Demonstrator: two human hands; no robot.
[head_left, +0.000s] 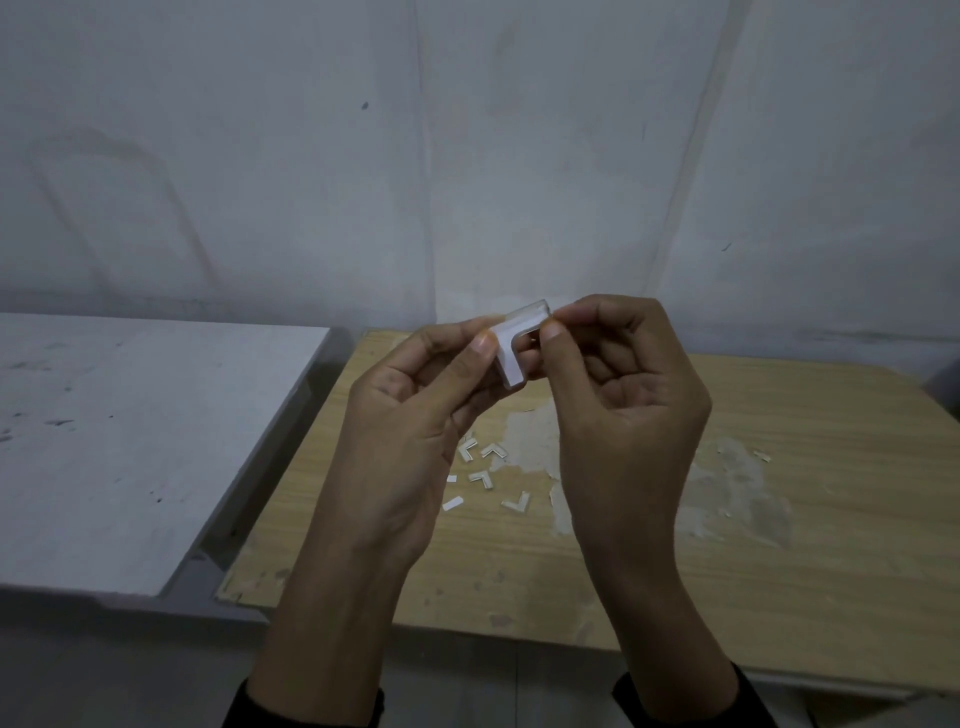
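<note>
**Liner peel: several done, this one barely started**

Corner guard (525, 312), a clear L-shaped piece, is held up in the air between both hands, above the wooden surface (779, 519) and not touching it.

Left hand (415, 410) grips the guard by its lower leg, fingers curled, thumb on the front face. Right hand (623, 395) pinches at the guard's upper outer corner with thumb and forefinger, other fingers curled in.

White liner (511, 358) looks fully seated on the guard. It may be lifted at the pinched corner, but the fingertips cover that spot.

Done, judging by the scraps: a scatter of peeled L-shaped backing strips (480, 478) lies on the surface below the hands, plus a couple of straight offcuts.

Left: get a liner edge started, pull it off whole, drop it with the others. No other unpeeled guards in view.

Pale board (130, 441) lies to the left, unused.
</note>
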